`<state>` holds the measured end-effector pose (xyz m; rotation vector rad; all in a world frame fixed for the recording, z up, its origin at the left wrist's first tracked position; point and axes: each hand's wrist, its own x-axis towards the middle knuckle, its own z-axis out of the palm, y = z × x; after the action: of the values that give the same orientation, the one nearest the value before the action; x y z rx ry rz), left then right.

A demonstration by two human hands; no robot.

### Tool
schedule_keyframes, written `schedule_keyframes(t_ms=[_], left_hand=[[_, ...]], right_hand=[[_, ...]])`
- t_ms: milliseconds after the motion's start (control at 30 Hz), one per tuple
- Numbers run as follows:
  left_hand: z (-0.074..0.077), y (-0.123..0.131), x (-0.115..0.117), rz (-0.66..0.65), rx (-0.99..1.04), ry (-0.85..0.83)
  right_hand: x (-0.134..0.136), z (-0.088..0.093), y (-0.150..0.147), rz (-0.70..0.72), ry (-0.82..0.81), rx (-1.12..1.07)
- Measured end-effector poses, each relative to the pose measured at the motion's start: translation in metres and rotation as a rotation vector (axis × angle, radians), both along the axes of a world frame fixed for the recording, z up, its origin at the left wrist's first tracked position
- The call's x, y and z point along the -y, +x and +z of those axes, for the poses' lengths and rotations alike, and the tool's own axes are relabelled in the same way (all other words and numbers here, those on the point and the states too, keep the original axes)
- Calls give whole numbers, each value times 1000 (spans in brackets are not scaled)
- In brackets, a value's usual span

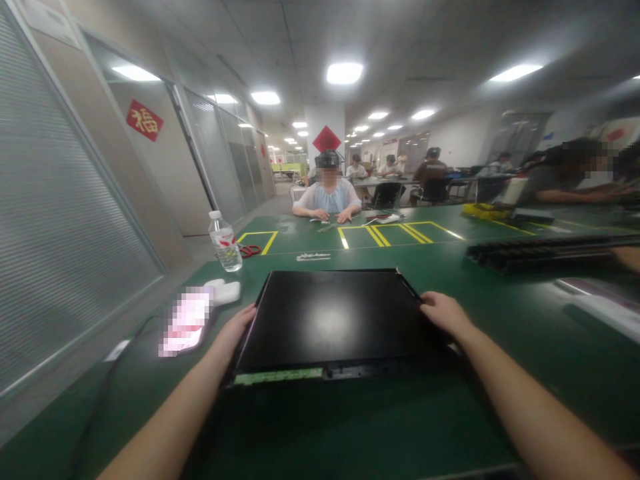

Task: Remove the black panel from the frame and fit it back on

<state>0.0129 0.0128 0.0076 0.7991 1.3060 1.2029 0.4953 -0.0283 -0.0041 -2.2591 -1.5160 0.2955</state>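
A flat black LCD panel (330,317), with a bright ceiling reflection in its glossy face, is between my two hands over the green table. Along its near edge runs a narrow green circuit board strip (279,377). My left hand (239,328) grips the panel's left side, its fingertips partly hidden at the edge. On the opposite side, my right hand (446,313) holds the right edge with curled fingers. Whether the panel's underside touches the table cannot be made out.
Left of the panel are a lit phone (187,321), a white object (225,292), a water bottle (226,241) and red-handled scissors (250,251). Black trays (530,255) lie to the right. A person (327,193) sits across the green table (350,433); others work at the right and behind.
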Motion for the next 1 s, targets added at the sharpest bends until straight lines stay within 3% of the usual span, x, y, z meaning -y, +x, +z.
schedule_keyframes(t_ms=[133,433,733,1000], left_hand=[[-1,0,2,-26,-16,-25],[24,16,22,-32,-3,-33],[26,18,23,-11,41,60],[44,28,34,-63,149,-1]], right_hand=[[-3,-4,3,6,19,-8],[-5,-9,7,15,41,-13],[-4,-6,5,22,26,4],[-3,-6,5,22,15,-7]])
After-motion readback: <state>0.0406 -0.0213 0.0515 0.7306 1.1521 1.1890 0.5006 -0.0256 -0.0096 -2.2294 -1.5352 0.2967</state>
